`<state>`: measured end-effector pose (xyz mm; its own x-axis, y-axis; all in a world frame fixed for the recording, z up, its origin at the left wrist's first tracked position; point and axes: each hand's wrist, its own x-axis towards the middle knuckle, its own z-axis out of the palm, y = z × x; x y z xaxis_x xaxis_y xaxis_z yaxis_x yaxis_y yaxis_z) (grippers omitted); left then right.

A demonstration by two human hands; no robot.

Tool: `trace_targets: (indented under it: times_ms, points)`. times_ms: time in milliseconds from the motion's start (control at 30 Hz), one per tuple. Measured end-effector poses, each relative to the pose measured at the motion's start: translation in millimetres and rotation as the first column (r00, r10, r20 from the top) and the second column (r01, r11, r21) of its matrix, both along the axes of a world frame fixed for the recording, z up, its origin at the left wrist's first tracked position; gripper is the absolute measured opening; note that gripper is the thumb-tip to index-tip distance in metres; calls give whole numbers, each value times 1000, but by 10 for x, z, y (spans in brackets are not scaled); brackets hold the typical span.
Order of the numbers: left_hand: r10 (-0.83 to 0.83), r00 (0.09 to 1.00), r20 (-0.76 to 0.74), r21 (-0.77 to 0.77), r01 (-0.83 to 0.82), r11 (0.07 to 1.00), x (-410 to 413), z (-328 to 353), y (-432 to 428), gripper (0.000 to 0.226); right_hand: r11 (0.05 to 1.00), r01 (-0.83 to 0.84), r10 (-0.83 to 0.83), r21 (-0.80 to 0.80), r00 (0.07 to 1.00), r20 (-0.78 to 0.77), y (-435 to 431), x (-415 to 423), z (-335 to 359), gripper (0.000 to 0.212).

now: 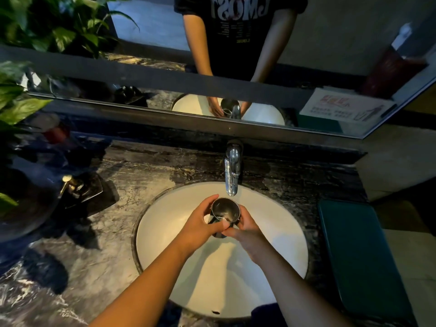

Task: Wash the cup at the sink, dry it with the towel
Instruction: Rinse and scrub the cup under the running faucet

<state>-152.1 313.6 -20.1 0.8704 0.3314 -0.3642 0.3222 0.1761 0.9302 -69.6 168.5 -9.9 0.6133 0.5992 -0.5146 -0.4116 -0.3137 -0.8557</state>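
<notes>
Two hands, one steel cup, under the tap

Both hands are closed around the metal cup [225,212] at the centre of the frame. The left hand [198,224] wraps its left side, thumb hooked over the near rim; the right hand [247,228] cups the right side and near wall, fingertips meeting the left thumb. The cup stands roughly upright, mouth tipped a little toward the camera, over the white sink [165,232], just below the spout of the chrome faucet [232,171]. Whether water is running cannot be told.

Around the basin lies a dark marbled counter [132,175]. A teal folded towel [358,256] rests on it at the right edge of the frame, well apart from the hands. A black soap dispenser [80,190] sits at mid-left, with leafy plants [21,107] filling the upper left. Across the top, a mirror [330,31] reflects the hands and cup.
</notes>
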Motion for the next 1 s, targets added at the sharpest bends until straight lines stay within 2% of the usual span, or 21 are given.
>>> trace_targets:
  times_ms: [133,267,300,367,433,533,600,667,733,900,1000]
  points:
    - [-60,998,-9,41,60,997,-88,15,22,84,998,-62,64,-19,994,92,-1,2,48,69]
    - [-84,995,-56,117,90,989,-126,15,43,88,988,-121,137,-91,971,197,9,-14,44,62]
    - [-52,997,-57,76,56,996,-131,10,42,83,986,-130,151,-105,963,223,13,-21,43,65]
    - [82,995,-62,-125,-89,988,-137,-3,37,66,982,-114,146,-149,962,229,33,-4,36,75]
    - [226,969,-102,-345,-247,906,-149,-27,26,56,986,-51,87,-160,971,223,68,11,13,72]
    - [371,914,-162,-563,-395,726,-138,-78,1,52,995,74,-71,-64,996,44,183,-13,67,57]
    - [412,889,-201,-628,-439,643,-129,-67,-36,40,982,191,-186,12,970,-155,233,-31,58,66]
    - [423,879,-220,-649,-455,610,-118,-54,-90,32,978,205,-188,40,948,-259,240,-42,21,83]
    - [448,861,-242,-639,-489,594,-94,-42,-135,26,989,142,-127,35,953,-275,205,-86,-34,92]
    - [494,806,-325,-611,-578,541,45,-81,-125,35,995,102,-103,-15,966,-239,152,-98,-112,89]
    - [487,798,-354,-621,-590,516,155,-141,-146,36,990,141,-137,4,966,-221,203,65,-127,70]
